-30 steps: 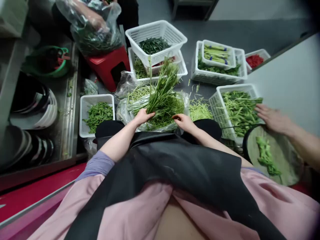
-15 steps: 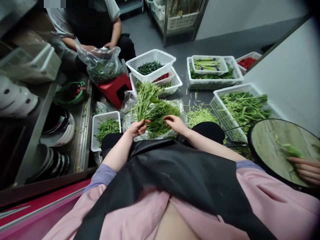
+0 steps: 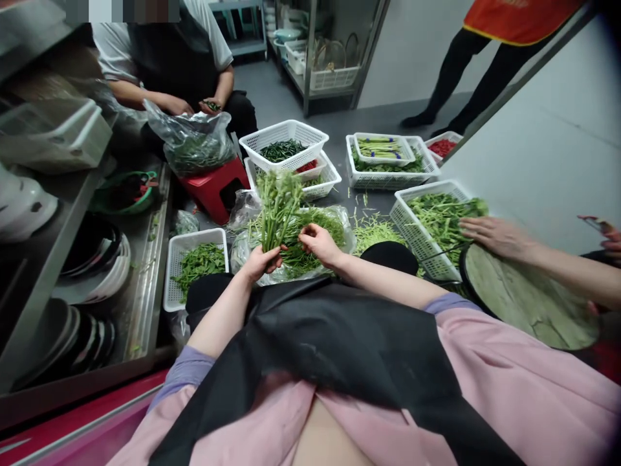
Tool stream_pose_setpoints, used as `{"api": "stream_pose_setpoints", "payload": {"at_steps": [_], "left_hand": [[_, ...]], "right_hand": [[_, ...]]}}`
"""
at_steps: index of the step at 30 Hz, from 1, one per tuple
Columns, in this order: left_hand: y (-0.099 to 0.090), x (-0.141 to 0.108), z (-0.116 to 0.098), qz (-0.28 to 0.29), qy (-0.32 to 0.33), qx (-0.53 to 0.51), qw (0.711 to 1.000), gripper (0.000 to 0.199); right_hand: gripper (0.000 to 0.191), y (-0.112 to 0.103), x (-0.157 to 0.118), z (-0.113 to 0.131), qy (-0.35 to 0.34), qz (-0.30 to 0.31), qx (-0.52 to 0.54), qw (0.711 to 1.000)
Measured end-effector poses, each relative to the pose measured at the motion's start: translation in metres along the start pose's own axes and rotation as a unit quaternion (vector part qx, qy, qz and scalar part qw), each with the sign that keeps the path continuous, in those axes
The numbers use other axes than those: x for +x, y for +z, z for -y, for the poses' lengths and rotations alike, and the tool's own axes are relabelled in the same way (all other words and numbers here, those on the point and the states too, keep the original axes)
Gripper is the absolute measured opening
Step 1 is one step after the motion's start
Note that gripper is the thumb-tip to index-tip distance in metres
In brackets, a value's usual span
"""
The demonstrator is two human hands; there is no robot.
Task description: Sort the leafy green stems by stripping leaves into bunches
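Note:
A bunch of leafy green stems (image 3: 277, 207) stands upright in my left hand (image 3: 264, 261), whose fingers are wrapped round its lower end. Just to the right, my right hand (image 3: 320, 244) has thumb and fingertips pressed together over the heap of thin green stems (image 3: 303, 259); whatever it may hold is too small to make out. The heap lies in a clear plastic bag (image 3: 347, 223) in front of my knees, partly hidden by both hands.
White baskets of greens stand at left (image 3: 226, 249) and right (image 3: 402, 210); stacked baskets (image 3: 291, 126) stand ahead. A person (image 3: 169, 58) sits by a red stool (image 3: 208, 194). Another's hand (image 3: 495, 236) is near a round wooden top (image 3: 519, 291). Someone in orange (image 3: 524, 19) stands behind.
The view has shifted, with more of the room's far side showing. A person in orange has appeared at upper right, and the neighbour's hand has moved to the right basket. My left hand still holds the bunch.

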State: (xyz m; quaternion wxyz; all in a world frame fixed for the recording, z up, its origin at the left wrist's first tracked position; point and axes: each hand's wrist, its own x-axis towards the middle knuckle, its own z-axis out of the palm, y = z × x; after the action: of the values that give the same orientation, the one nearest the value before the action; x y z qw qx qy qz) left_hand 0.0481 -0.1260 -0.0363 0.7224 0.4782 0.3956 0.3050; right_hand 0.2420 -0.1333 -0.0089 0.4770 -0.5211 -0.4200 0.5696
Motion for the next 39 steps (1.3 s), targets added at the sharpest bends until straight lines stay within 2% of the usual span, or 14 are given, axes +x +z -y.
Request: {"api": "stream_pose_setpoints", "payload": {"at_steps": [6, 8, 12, 18, 24, 28, 32, 34, 36, 38, 39], "left_hand": [[0.004, -0.005, -0.002, 0.004, 0.007, 0.045, 0.999, 0.055], [0.007, -0.005, -0.001, -0.001, 0.005, 0.060, 0.998, 0.055], [0.010, -0.002, 0.002, -0.061, 0.004, 0.034, 0.998, 0.055], [0.008, 0.006, 0.004, -0.106, 0.013, -0.022, 0.994, 0.047], [0.008, 0.009, -0.001, -0.085, 0.006, -0.026, 0.996, 0.047], [0.011, 0.007, -0.003, -0.049, 0.009, 0.005, 0.999, 0.043], [0.011, 0.006, -0.003, -0.011, 0.007, 0.033, 0.999, 0.043], [0.009, 0.006, -0.003, 0.000, 0.009, 0.039, 0.999, 0.043], [0.009, 0.006, -0.003, 0.000, 0.011, 0.042, 0.999, 0.043], [0.008, 0.005, -0.004, -0.002, 0.011, 0.042, 0.999, 0.043], [0.009, 0.005, -0.004, -0.003, 0.008, 0.042, 0.999, 0.043]], "right_hand": [[0.031, 0.005, -0.001, 0.002, -0.004, 0.051, -0.027, 0.998], [0.026, 0.007, -0.001, 0.002, -0.001, 0.042, -0.047, 0.998], [0.017, 0.007, -0.003, -0.003, 0.009, -0.001, -0.028, 1.000], [0.019, 0.004, -0.011, -0.008, 0.044, -0.010, 0.028, 0.999], [0.030, -0.003, -0.020, -0.001, 0.019, 0.026, 0.071, 0.997], [0.032, -0.013, -0.025, 0.002, 0.003, 0.055, 0.068, 0.996], [0.030, -0.027, -0.027, 0.000, -0.026, 0.088, 0.007, 0.996], [0.027, -0.040, -0.028, -0.003, -0.066, 0.071, -0.049, 0.994], [0.023, -0.055, -0.034, -0.004, -0.121, 0.026, -0.121, 0.985], [0.022, -0.071, -0.044, -0.003, -0.187, -0.019, -0.229, 0.955], [0.023, -0.079, -0.050, -0.001, -0.229, -0.028, -0.300, 0.926]]}}
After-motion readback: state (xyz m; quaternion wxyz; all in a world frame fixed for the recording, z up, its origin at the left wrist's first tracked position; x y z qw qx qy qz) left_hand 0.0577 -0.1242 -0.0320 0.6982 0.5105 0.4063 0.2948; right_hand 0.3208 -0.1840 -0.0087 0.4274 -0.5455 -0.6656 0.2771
